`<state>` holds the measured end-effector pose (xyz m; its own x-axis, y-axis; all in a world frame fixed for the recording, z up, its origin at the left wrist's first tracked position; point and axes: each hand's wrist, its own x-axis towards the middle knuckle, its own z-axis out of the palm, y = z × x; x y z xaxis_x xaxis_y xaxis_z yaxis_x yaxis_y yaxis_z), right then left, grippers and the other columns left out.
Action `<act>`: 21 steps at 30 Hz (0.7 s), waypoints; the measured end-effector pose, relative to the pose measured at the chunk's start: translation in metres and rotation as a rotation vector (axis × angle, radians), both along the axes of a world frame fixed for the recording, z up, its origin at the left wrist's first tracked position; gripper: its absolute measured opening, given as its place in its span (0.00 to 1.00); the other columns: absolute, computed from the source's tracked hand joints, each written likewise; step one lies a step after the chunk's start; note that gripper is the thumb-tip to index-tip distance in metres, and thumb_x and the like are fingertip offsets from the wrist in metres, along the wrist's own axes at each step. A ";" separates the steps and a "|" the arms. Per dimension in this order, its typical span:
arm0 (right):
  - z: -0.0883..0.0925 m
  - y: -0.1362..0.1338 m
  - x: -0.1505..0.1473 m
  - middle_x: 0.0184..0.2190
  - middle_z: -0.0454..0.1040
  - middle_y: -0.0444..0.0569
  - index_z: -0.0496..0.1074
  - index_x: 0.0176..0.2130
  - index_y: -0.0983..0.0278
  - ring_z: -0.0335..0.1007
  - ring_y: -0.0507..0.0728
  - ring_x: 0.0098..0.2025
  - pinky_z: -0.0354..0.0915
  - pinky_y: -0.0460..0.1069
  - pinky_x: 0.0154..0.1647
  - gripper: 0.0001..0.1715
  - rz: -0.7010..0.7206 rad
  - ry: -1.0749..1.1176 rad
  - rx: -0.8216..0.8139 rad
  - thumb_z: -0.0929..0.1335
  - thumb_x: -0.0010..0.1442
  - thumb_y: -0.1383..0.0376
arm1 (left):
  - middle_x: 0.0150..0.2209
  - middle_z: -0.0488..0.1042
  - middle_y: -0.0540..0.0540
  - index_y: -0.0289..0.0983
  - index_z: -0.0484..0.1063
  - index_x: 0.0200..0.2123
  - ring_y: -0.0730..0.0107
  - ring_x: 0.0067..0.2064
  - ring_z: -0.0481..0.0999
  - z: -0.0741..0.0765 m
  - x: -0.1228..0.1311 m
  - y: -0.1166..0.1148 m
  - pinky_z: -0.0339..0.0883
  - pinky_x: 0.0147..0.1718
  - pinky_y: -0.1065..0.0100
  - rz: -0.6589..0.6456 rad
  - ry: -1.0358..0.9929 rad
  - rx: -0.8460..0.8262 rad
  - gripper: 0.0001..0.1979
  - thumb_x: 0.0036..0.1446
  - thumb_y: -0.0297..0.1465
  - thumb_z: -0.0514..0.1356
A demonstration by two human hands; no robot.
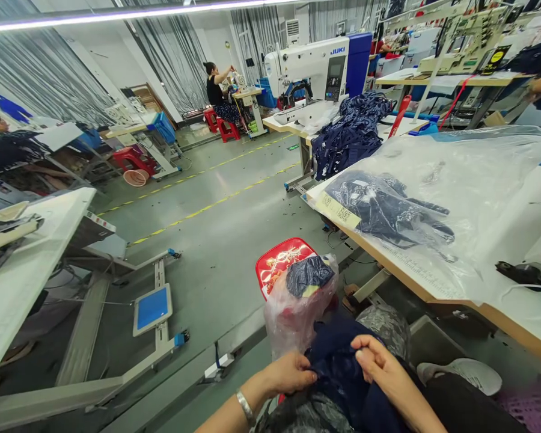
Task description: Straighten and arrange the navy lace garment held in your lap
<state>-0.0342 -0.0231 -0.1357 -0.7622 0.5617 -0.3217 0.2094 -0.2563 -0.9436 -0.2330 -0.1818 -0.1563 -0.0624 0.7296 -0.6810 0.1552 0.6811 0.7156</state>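
Observation:
A dark navy piece of fabric lies bunched over my lap, its folds hiding its full shape. My left hand pinches its left edge between thumb and fingers. On the other side my right hand has its fingers curled at the upper edge of the same fabric, thumb against forefinger. Just beyond the hands stands a red stool with a gold pattern. A clear plastic bag drapes over its front, and a dark wrapped bundle rests on top.
A worktable on my right bears a plastic bag of navy garments. Behind it stand a white sewing machine and a heap of navy straps. Another table with a blue pedal is at left. A co-worker sits farther back.

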 end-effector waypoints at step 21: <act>-0.032 -0.046 -0.017 0.38 0.69 0.45 0.77 0.51 0.52 0.71 0.53 0.40 0.67 0.44 0.43 0.31 0.002 0.035 0.481 0.59 0.56 0.73 | 0.26 0.67 0.55 0.37 0.72 0.41 0.85 0.18 0.50 0.061 0.029 -0.013 0.39 0.16 0.75 0.402 -0.515 0.056 0.25 0.46 0.47 0.69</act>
<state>-0.0515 -0.0694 -0.1680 -0.7691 0.6392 0.0004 0.1753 0.2115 -0.9615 -0.2040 -0.1947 -0.0951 -0.0136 0.7526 -0.6583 -0.4761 0.5741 0.6661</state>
